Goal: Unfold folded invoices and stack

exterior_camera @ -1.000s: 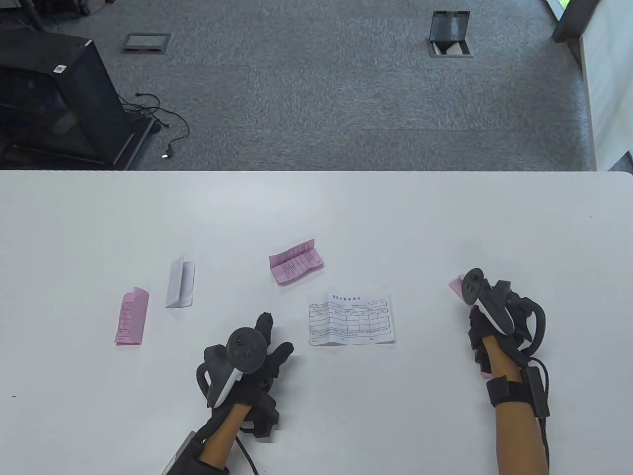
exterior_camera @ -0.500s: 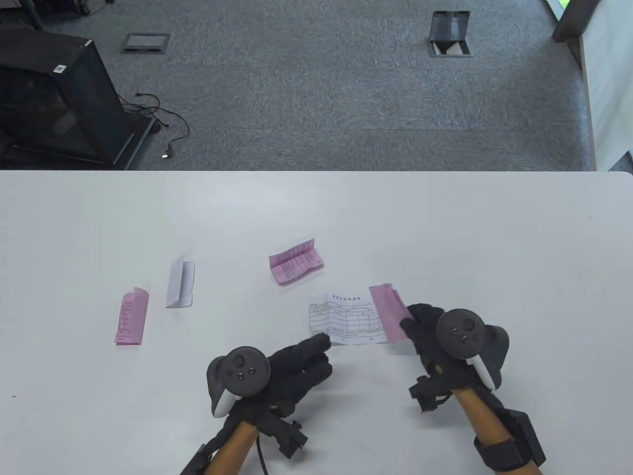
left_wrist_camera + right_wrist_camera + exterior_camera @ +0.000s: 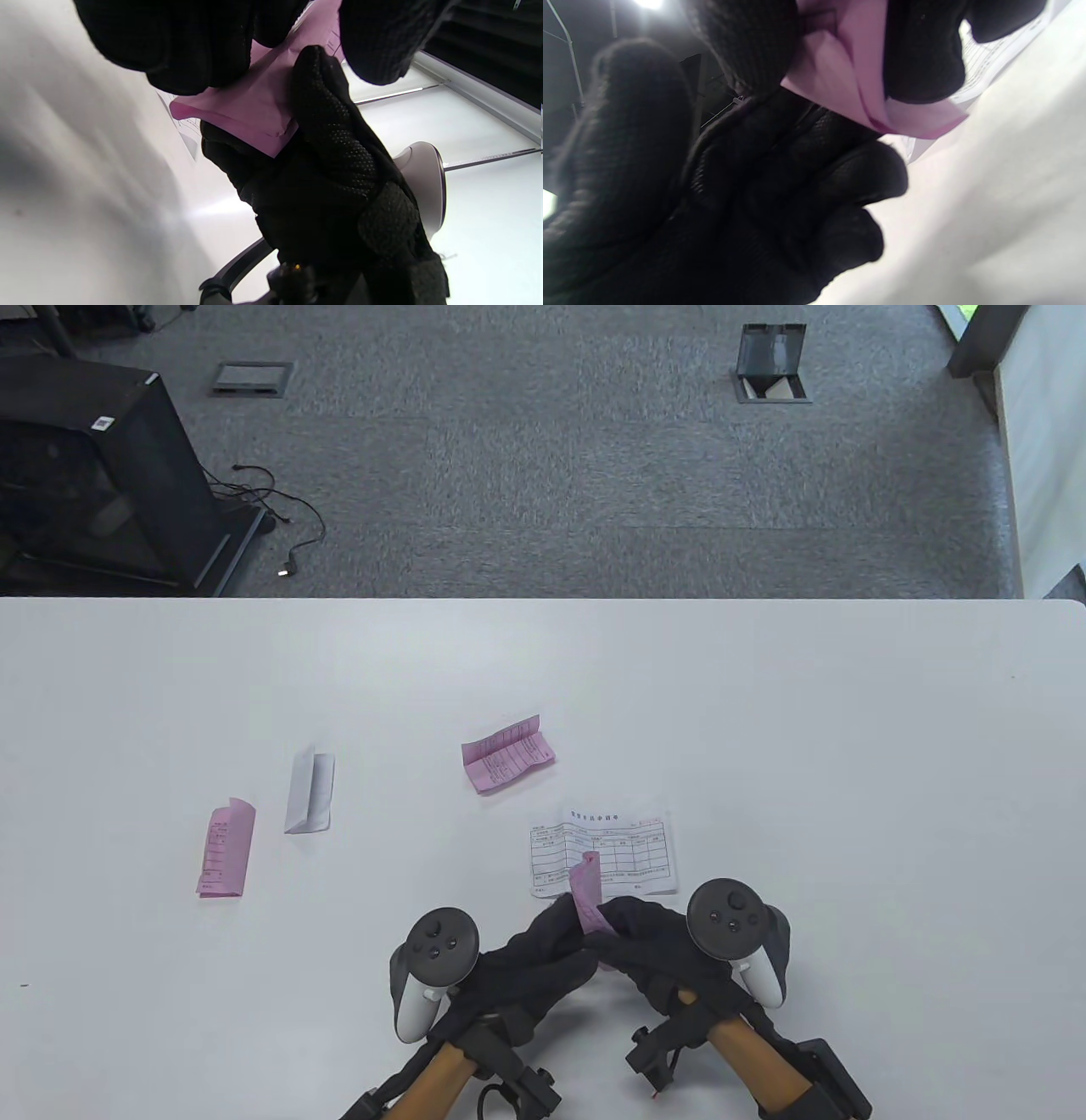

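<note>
Both hands meet near the table's front edge and hold one folded pink invoice upright between them. My left hand grips it from the left, my right hand from the right. The wrist views show the pink paper pinched between gloved fingers of both hands. An unfolded white invoice lies flat on the table just behind the hands. Folded invoices lie further left: a pink one at centre, a white one, and a pink one at far left.
The white table stretches wide to the right and back of the hands. Beyond its far edge is grey carpet with a black cabinet at the back left.
My right hand carried the pink folded invoice from the right side leftward to the front centre. My left hand moved right to meet it and took hold of the paper too.
</note>
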Tool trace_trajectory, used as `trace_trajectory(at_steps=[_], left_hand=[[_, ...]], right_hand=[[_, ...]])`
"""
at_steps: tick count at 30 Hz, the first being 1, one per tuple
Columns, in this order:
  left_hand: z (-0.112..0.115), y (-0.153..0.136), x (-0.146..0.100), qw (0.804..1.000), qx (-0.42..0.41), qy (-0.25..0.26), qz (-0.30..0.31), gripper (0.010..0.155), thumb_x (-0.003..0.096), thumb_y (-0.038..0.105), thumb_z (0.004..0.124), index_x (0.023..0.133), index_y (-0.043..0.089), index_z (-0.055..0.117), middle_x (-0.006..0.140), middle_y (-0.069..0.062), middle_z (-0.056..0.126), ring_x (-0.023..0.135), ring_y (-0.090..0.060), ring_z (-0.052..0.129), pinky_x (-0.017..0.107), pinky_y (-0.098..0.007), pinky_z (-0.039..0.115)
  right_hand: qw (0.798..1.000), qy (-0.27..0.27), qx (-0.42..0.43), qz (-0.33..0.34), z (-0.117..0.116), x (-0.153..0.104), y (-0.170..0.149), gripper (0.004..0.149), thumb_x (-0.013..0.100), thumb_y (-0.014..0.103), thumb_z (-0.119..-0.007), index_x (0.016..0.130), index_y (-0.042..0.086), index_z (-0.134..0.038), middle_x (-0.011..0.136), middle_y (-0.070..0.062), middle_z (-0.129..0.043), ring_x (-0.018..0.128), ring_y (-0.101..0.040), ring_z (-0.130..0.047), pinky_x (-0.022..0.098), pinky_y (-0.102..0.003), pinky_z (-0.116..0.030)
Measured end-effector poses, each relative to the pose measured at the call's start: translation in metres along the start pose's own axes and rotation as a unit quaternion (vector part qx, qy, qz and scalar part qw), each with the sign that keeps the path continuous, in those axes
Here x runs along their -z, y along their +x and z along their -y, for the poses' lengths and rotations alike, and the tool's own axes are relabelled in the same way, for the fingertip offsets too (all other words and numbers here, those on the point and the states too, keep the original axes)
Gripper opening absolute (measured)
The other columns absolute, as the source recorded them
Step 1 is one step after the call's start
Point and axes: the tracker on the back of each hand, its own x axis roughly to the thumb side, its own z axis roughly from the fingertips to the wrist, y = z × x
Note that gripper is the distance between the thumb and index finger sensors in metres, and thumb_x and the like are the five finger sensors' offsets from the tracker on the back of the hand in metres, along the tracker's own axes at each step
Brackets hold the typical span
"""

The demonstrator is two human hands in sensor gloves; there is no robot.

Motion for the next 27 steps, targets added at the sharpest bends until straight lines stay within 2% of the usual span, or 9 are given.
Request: trace_trajectory(at_steps=[6,12,16,20,24,27], left_hand=[[-0.001,-0.005,0.0,1.0,-0.018,0.011,0.003,0.079,0.0469,0.052,0.082,0.109,0.014,0.054,0.103,-0.023,0.074,0.087,-0.045,0.075,0.062,-0.055,0.069],[-0.002,-0.005,-0.001,1.0,-0.003,0.031,-0.003,0.081,0.0432,0.058,0.085,0.107,0.016,0.055,0.1,-0.021,0.074,0.086,-0.044,0.075,0.062,-0.055,0.068],[-0.001,-0.003,-0.001,0.997,0.022,0.074,-0.01,0.074,0.0428,0.054,0.087,0.101,0.017,0.062,0.097,-0.017,0.078,0.084,-0.041,0.079,0.06,-0.053,0.071],[-0.001,-0.003,-0.001,0.997,0.018,0.079,0.002,0.069,0.0445,0.052,0.087,0.1,0.018,0.064,0.096,-0.016,0.081,0.082,-0.039,0.082,0.059,-0.051,0.073],[-0.009,-0.004,-0.003,0.993,0.005,0.118,0.001,0.044,0.0513,0.034,0.083,0.092,0.021,0.075,0.087,-0.012,0.091,0.075,-0.035,0.09,0.055,-0.049,0.078],[-0.02,-0.004,-0.006,0.99,0.023,0.138,-0.017,0.043,0.0507,0.033,0.084,0.091,0.021,0.077,0.083,-0.01,0.094,0.072,-0.033,0.092,0.053,-0.047,0.08]], right_hand=[[0.998,0.019,0.056,-0.01,0.0,0.001,-0.007,0.039,0.046,0.045,-0.072,0.077,0.024,-0.082,0.07,-0.005,-0.09,0.064,-0.032,-0.09,0.063,-0.061,-0.06],[0.997,0.037,0.066,-0.006,-0.003,0.001,-0.007,0.038,0.046,0.041,-0.073,0.078,0.022,-0.083,0.069,-0.006,-0.091,0.063,-0.032,-0.091,0.062,-0.06,-0.061],[0.996,0.058,0.063,-0.001,-0.007,0.001,-0.005,0.038,0.046,0.038,-0.074,0.078,0.022,-0.083,0.07,-0.006,-0.092,0.063,-0.032,-0.091,0.062,-0.06,-0.062],[0.998,0.045,0.052,0.003,-0.005,-0.001,-0.004,0.037,0.045,0.038,-0.075,0.077,0.022,-0.084,0.068,-0.005,-0.093,0.062,-0.032,-0.092,0.062,-0.06,-0.062],[0.999,0.021,0.048,-0.001,0.007,-0.003,-0.005,0.037,0.045,0.038,-0.075,0.078,0.022,-0.084,0.069,-0.006,-0.093,0.062,-0.032,-0.092,0.062,-0.06,-0.063],[1.0,-0.024,0.011,-0.017,0.027,-0.006,-0.01,0.038,0.045,0.038,-0.075,0.077,0.021,-0.084,0.068,-0.006,-0.093,0.062,-0.032,-0.092,0.061,-0.059,-0.063]])
